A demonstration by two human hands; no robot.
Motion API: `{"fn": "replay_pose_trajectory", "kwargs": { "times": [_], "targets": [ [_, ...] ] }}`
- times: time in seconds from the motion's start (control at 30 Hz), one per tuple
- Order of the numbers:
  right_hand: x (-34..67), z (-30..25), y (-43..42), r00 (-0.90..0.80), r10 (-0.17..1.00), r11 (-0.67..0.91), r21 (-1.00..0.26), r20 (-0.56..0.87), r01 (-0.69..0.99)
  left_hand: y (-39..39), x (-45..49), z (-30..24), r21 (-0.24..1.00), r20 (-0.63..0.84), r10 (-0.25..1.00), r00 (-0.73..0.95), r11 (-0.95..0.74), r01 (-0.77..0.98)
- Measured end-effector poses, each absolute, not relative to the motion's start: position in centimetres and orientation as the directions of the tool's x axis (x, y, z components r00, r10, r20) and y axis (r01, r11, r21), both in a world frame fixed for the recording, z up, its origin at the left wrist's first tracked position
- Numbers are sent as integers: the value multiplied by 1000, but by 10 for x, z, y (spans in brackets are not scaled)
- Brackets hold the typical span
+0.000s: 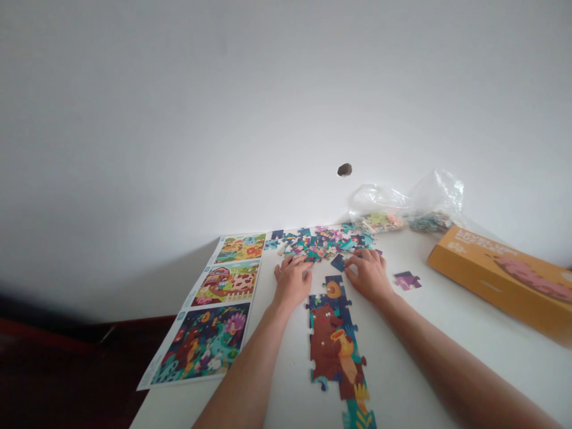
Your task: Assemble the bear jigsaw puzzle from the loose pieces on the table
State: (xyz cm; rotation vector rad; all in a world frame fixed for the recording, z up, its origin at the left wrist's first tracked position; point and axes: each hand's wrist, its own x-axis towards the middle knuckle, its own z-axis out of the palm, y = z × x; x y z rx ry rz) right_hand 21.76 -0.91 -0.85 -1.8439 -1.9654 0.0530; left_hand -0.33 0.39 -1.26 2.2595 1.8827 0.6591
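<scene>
My left hand (pixel 291 282) rests palm down at the near edge of a heap of loose jigsaw pieces (pixel 319 245), its fingertips among them. My right hand (pixel 369 275) lies palm down to the right of the heap, with its fingers spread. Its index finger is beside a dark blue piece (pixel 338 263). Between and just below both hands, a joined strip of jigsaw pieces (pixel 335 348) runs towards me, showing a brown bear holding a honey pot. Neither hand visibly holds a piece.
Left of my hands lies a printed sheet (pixel 214 313) of several puzzle pictures. Right of them sit joined purple pieces (pixel 406 280) and an orange puzzle box (pixel 500 277). Clear plastic bags (pixel 378 205) of pieces stand at the back of the white table (pixel 286 393), against a white wall (pixel 179 107).
</scene>
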Motion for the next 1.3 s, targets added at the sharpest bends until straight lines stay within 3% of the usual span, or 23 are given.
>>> {"fn": "replay_pose_trajectory", "kwargs": {
  "times": [0.07, 0.17, 0.27, 0.33, 0.5, 0.7, 0.87, 1.07, 1.3],
  "targets": [
    [217, -5, -12, 48, 954, 40, -282, 297, 959, 4, -4, -13, 369, 247, 961, 125, -213, 905],
    [219, -2, -15, 246, 928, -191, -210, 278, 959, 4, -4, -12, 368, 254, 958, 131, -221, 903],
    [224, -2, -17, 454, 875, -427, -179, 165, 887, 3, -3, -12, 369, 261, 956, 135, -228, 901],
    [227, -4, -17, 495, 864, -477, -168, 91, 863, 3, -3, -12, 372, 266, 955, 135, -230, 899],
    [230, -6, -17, 286, 951, -268, -149, 116, 952, 3, -3, -13, 375, 268, 954, 135, -233, 897],
    [237, -12, -6, 89, 978, -51, -192, 191, 980, 3, -2, -12, 385, 249, 961, 124, -216, 897],
    [244, -15, 2, 68, 971, -12, -237, 230, 971, 3, -2, -12, 386, 261, 958, 122, -219, 896],
    [243, -14, 2, 154, 967, -84, -320, 202, 944, 2, -3, -12, 393, 264, 957, 120, -220, 893],
    [243, -15, 5, 81, 964, 48, -465, 254, 884, 3, -2, -12, 383, 268, 956, 122, -222, 897]
  ]
}}
